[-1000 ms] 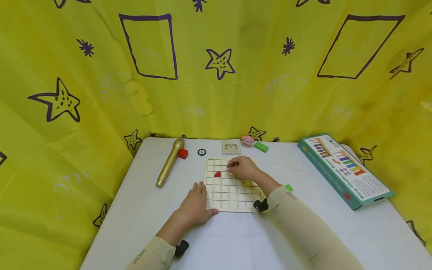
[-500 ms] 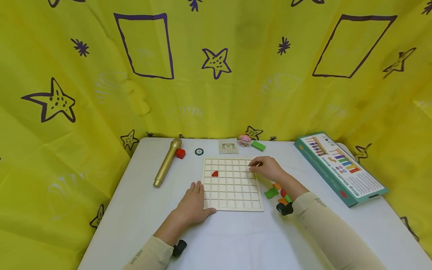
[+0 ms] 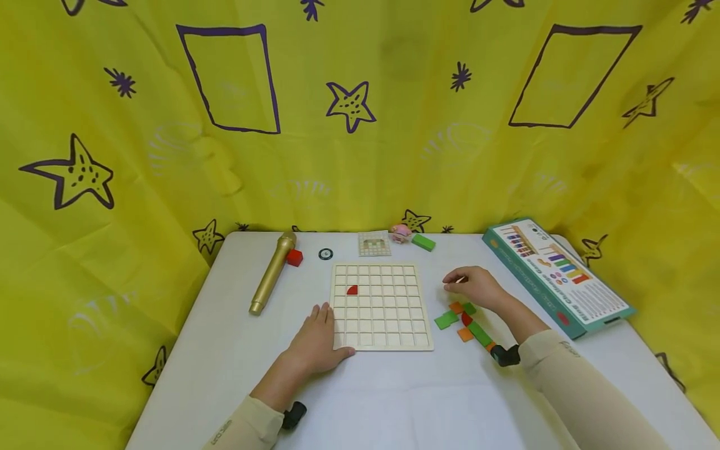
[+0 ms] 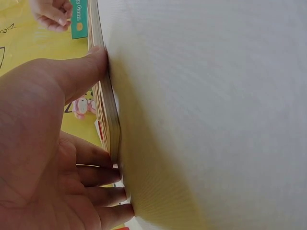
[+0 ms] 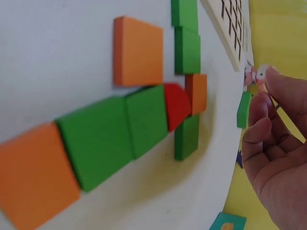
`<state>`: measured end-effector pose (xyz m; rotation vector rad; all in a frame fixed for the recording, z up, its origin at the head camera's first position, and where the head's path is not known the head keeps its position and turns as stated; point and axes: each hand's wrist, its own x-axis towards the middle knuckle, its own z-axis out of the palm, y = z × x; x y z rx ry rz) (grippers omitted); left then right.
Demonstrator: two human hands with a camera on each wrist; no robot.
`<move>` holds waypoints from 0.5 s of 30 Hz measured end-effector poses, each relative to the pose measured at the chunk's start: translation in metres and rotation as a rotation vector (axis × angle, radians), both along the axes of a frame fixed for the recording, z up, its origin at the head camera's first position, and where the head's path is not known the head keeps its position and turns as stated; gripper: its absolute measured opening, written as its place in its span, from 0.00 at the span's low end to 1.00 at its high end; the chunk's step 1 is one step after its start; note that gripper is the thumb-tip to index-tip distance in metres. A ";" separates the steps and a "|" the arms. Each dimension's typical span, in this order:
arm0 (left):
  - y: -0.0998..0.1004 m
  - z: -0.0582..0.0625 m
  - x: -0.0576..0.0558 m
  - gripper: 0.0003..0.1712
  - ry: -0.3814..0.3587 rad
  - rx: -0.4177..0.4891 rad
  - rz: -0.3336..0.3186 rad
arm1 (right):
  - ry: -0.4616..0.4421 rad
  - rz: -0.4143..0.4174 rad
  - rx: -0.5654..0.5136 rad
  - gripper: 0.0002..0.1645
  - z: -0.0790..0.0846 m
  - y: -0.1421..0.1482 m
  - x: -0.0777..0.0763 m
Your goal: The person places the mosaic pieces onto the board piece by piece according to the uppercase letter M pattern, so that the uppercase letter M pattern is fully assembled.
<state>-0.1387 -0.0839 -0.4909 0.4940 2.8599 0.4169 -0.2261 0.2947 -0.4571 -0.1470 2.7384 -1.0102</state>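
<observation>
My left hand (image 3: 315, 340) lies at the near-left corner of a pale wooden grid board (image 3: 388, 322), fingers along its left side and thumb on the near edge. One red quarter-round piece (image 3: 352, 290) sits in a cell toward the board's upper left. My right hand (image 3: 475, 287) hovers right of the board with fingers loosely bent and nothing between them. Below it lies a loose group of tiles, with green tiles (image 3: 447, 320), orange tiles (image 3: 465, 335) and a red rounded piece (image 5: 176, 106) in the right wrist view.
A gold microphone (image 3: 272, 275) and red cube (image 3: 294, 257) lie at the left. Behind the board are a round black-and-white disc (image 3: 325, 254), a pattern card (image 3: 374, 244), a pink figurine (image 3: 400, 234) and a green block (image 3: 424, 242). A teal game box (image 3: 559, 278) lies at the right.
My right hand has moved from over the board to the right, bringing the loose tiles into sight. My left hand stays at the board's edge. The head view has turned slightly right.
</observation>
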 end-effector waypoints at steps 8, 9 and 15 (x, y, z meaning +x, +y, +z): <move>0.000 0.001 0.001 0.59 0.004 0.007 0.001 | -0.012 0.002 0.004 0.15 -0.005 0.023 0.009; 0.000 0.001 0.002 0.59 0.004 0.010 0.001 | -0.016 0.002 0.001 0.15 -0.007 0.026 0.010; 0.000 0.003 0.002 0.59 0.010 0.023 -0.003 | -0.038 0.002 -0.001 0.15 -0.013 0.042 0.016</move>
